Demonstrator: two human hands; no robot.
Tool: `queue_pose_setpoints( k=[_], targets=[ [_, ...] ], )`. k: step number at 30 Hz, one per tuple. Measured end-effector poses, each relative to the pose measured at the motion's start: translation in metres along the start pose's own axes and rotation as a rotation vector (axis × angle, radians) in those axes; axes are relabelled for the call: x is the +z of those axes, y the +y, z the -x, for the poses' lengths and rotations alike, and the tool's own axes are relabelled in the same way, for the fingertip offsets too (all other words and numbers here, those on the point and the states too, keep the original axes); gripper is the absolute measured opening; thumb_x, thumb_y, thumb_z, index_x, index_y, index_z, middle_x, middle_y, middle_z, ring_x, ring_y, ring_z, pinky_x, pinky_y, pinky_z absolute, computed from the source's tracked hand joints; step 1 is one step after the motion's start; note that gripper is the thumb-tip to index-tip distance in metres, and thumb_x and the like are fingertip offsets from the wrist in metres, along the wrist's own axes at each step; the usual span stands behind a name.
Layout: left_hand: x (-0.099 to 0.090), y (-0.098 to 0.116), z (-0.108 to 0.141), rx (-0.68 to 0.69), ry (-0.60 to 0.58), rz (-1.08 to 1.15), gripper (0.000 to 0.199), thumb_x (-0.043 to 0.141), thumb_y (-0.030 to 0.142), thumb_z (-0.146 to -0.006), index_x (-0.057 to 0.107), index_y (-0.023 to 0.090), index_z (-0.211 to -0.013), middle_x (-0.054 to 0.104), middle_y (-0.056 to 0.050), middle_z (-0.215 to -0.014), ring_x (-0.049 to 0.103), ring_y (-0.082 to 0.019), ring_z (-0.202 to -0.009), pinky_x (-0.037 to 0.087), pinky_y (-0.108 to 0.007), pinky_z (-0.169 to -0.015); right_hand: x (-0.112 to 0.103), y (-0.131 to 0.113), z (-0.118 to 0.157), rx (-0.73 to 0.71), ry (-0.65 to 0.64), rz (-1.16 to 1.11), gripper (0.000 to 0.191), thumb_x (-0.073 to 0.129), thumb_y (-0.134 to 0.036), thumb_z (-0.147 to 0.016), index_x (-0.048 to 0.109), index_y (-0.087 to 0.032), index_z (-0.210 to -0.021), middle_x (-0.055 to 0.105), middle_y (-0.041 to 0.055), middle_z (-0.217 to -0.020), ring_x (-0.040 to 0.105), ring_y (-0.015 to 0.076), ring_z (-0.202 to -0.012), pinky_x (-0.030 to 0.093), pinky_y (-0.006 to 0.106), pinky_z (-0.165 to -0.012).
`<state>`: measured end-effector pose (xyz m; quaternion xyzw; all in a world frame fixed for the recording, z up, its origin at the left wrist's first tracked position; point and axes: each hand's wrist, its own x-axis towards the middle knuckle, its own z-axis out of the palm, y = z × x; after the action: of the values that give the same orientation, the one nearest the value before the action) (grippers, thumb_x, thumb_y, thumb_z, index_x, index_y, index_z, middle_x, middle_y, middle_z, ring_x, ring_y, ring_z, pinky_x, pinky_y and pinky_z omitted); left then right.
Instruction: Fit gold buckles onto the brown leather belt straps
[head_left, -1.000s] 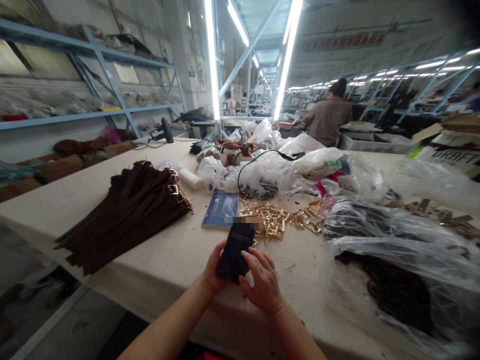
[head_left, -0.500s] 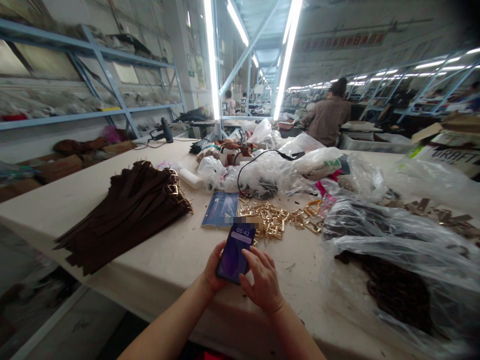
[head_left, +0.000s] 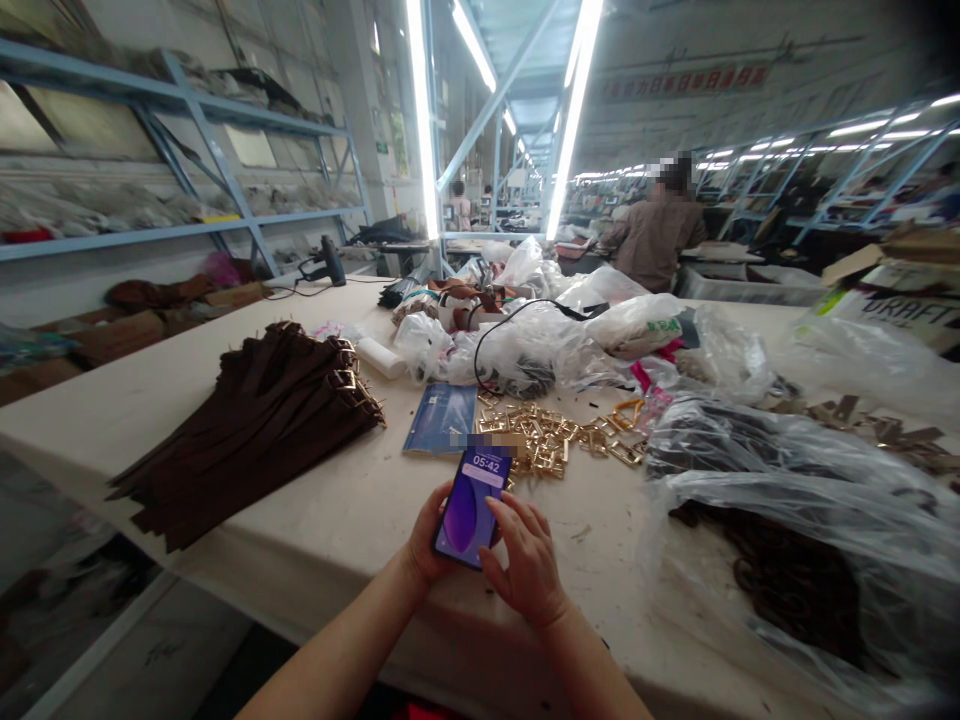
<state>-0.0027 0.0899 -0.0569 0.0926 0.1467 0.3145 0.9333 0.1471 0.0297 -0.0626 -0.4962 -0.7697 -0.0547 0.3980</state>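
A smartphone [head_left: 469, 510] with a lit purple lock screen reading 05:42 is tilted up over the near edge of the table. My left hand [head_left: 429, 540] grips it along its left side and from behind. Over its lower right side is my right hand [head_left: 529, 560], thumb and fingers apart, with fingertips at the screen; whether they press it I cannot tell. Just beyond the phone lie a blue booklet [head_left: 442, 415] and a heap of gold metal buckles [head_left: 547, 435]. To the left, dark brown straps [head_left: 262, 430] with gold buckles at their ends are piled up.
Clear plastic bags [head_left: 795, 500] holding dark pieces cover the right side of the table [head_left: 360, 530]. More bags [head_left: 517, 345] and a black cord fill its middle back. A hair dryer-like tool [head_left: 330, 262] stands at the far left. A person [head_left: 656, 235] is beyond the table.
The phone's screen has grown brighter. Both hands stay in nearly the same place. The person in the background has shifted slightly.
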Motion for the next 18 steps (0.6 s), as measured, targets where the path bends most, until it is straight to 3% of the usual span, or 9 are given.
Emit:
queue_pose_setpoints(
  k=[18],
  targets=[
    [-0.0053, 0.0007, -0.0015, -0.007, 0.009, -0.005, 0.058, 0.039, 0.047, -0.083, 0.048, 0.003, -0.120, 0.063, -0.018, -0.103, 0.056, -0.030, -0.101, 0.035, -0.042, -0.090, 0.0002, 0.0007, 0.0003, 0.004, 0.002, -0.001, 0.052, 0.050, -0.031, -0.077, 0.041, -0.015, -0.125, 0.059, 0.0105, -0.114, 0.045, 0.0255, -0.117, 0.033, 0.042, -0.096]
  ],
)
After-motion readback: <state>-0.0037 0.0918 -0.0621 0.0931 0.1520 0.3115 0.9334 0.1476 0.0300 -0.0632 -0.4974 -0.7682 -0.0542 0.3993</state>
